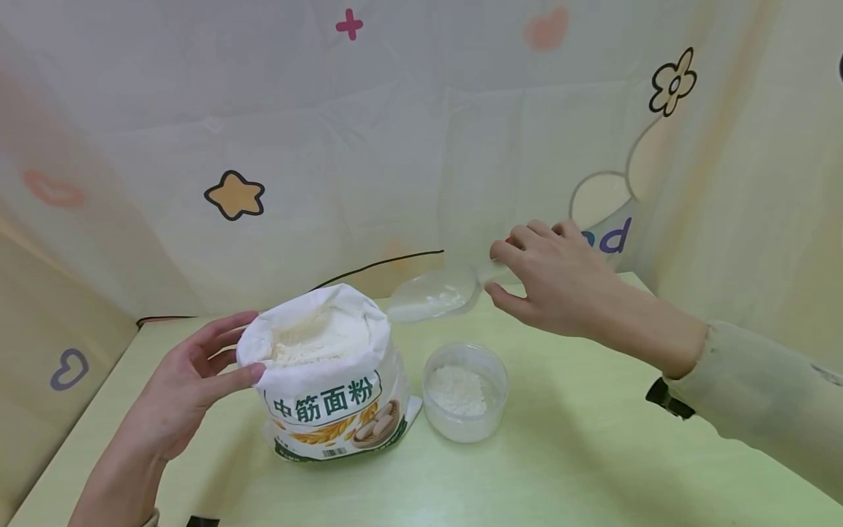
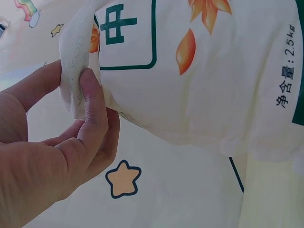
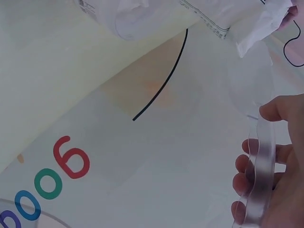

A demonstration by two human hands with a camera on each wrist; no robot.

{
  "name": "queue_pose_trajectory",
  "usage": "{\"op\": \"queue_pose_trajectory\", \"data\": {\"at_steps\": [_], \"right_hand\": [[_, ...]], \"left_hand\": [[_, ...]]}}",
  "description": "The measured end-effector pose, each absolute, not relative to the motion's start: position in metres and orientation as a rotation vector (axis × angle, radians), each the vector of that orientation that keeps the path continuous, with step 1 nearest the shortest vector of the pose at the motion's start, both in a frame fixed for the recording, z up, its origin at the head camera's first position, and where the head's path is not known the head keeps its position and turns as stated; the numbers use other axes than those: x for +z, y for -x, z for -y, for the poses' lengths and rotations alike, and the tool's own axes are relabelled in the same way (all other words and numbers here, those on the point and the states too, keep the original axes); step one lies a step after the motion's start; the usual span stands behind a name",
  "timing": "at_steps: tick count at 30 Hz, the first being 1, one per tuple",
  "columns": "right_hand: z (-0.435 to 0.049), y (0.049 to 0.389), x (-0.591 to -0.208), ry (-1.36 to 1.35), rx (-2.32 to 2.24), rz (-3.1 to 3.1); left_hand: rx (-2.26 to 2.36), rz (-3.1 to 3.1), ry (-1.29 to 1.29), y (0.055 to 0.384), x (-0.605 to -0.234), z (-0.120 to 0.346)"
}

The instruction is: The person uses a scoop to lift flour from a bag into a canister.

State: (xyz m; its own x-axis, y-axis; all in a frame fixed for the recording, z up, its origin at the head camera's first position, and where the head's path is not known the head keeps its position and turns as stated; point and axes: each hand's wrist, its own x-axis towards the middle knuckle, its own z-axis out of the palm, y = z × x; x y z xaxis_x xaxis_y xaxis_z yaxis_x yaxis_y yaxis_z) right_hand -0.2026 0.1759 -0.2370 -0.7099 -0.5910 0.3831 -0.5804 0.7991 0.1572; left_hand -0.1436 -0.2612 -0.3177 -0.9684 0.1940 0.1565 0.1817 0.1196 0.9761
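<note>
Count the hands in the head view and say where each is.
2: the left hand pinches the flour bag at its open top; the right hand holds the clear scoop, raised above the table. None seems hidden.

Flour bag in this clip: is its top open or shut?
Open. In the head view, the top of the flour bag gapes wide, and white flour shows inside.

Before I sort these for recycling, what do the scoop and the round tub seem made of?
Scoop: probably clear, glossy plastic; bright glints on a see-through blade. Round tub: likely smooth, clear plastic, judging by its see-through wall; glass remains possible.
</note>
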Motion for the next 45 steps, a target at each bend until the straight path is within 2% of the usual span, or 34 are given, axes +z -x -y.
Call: {"op": "queue_pose_trajectory", "data": {"at_steps": [27, 45], "right_hand": [[-0.117, 0.196, -0.207, -1.021, -0.349, 2.527], [-0.100, 0.197, -0.201, -1.052, -0.455, 2.577]], "left_hand": [[1.971, -2.390, -0.365, 0.142, -0.318, 0.262], [1.895, -2.461, -0.365, 0.140, -0.315, 0.260]]}}
